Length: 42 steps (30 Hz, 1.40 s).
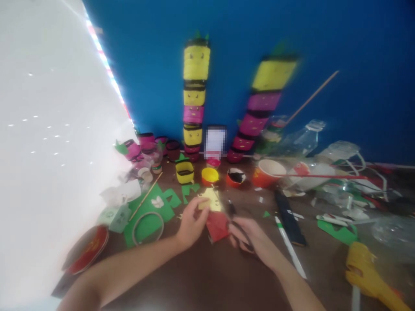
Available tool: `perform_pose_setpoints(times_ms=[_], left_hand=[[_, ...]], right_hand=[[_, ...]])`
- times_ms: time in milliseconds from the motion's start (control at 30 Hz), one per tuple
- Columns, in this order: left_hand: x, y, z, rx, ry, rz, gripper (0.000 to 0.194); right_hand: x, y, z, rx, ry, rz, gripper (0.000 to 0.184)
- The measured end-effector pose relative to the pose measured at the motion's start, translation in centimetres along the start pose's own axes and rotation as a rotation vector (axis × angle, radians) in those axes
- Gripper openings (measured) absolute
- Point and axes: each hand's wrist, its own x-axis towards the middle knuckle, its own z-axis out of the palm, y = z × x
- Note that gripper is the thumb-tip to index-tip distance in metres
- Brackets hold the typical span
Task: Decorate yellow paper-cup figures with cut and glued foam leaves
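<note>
My left hand (193, 222) pinches a small pale yellow paper piece (213, 201) with dark marks between thumb and fingers. In my right hand (248, 235) are dark-handled scissors (242, 231), my fingers around the loops and the blades pointing up and left towards the paper. Motion blur hides whether the blades touch it. A red paper piece (218, 226) lies between the two hands, just below the yellow one. Close beyond are a small yellow cup (210, 176), a red cup (236, 178) with dark contents, and a yellow painted container (184, 172).
Two stacks of yellow and pink painted containers (193, 101) stand against the blue wall. Green sheets (152, 211) and a tape ring (148, 229) lie left. At right are a white-and-green pen (290, 248), a yellow glue gun (359, 263), an orange-and-white tub (269, 172) and plastic bottles (306, 138).
</note>
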Motion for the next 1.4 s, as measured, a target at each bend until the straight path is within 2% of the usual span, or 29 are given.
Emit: perform_pose_setpoints(times_ms=[467, 767, 967, 1400], left_hand=[[0.0, -0.1, 0.1, -0.017, -0.048, 0.015, 0.014], [0.0, 0.0, 0.0, -0.059, -0.046, -0.035, 0.015], [0.0, 0.2, 0.0, -0.07, -0.013, -0.066, 0.016], [0.2, 0.6, 0.1, -0.148, 0.063, -0.115, 0.023]], right_hand=[[-0.1, -0.6, 0.2, -0.031, 0.036, 0.027, 0.045], [-0.1, -0.5, -0.2, -0.107, 0.033, -0.026, 0.052], [-0.4, -1.5, -0.1, -0.101, 0.028, -0.057, 0.063], [-0.5, -1.5, -0.7, -0.172, -0.018, -0.089, 0.059]])
